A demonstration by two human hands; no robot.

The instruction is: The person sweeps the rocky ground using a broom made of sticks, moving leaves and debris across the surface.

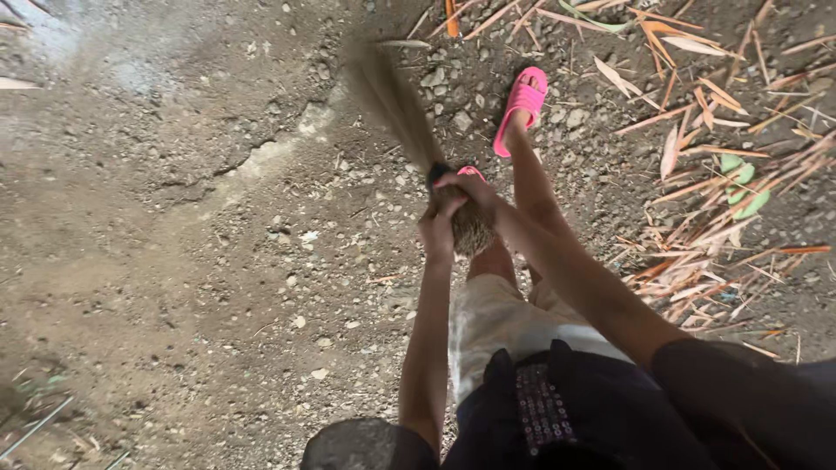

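Broom (pixel 396 104) — bristles up-left, butt toward body — both hands (pixel 453 209) clenched round it.

Dark top (pixel 557 418), pale shorts (pixel 496 326), pink sandals (pixel 522 104)

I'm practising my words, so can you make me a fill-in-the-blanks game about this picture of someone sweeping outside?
1. Both hands, the left hand and the right hand, grip one bundled ____.
2. The slipper on the foot is coloured ____.
3. The broom bristles look blurred over the bare ____.
4. The dry leaves are piled on the person's ____ side.

Missing words: broom; pink; ground; right
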